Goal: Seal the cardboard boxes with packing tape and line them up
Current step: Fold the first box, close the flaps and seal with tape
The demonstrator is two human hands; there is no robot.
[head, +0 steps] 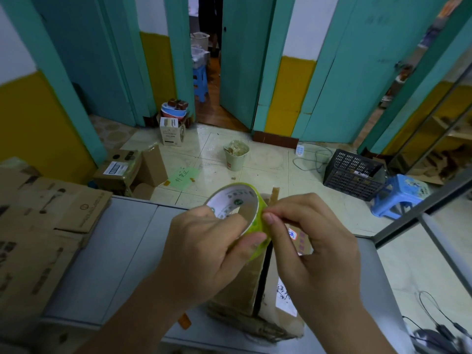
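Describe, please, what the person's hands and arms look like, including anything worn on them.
The left hand and right hand are bare: no gloves, rings or bracelets show. Both forearms are uncovered to the frame's edge, with no sleeve or watch in view. The visible nails are short and unpainted.

The left hand (204, 246) holds a green tape roll (238, 208) above a brown box (252, 284) on a gray table (107, 254). The right hand (306, 241) pinches the roll's edge. Flat boxes (33, 226) lie to the left.
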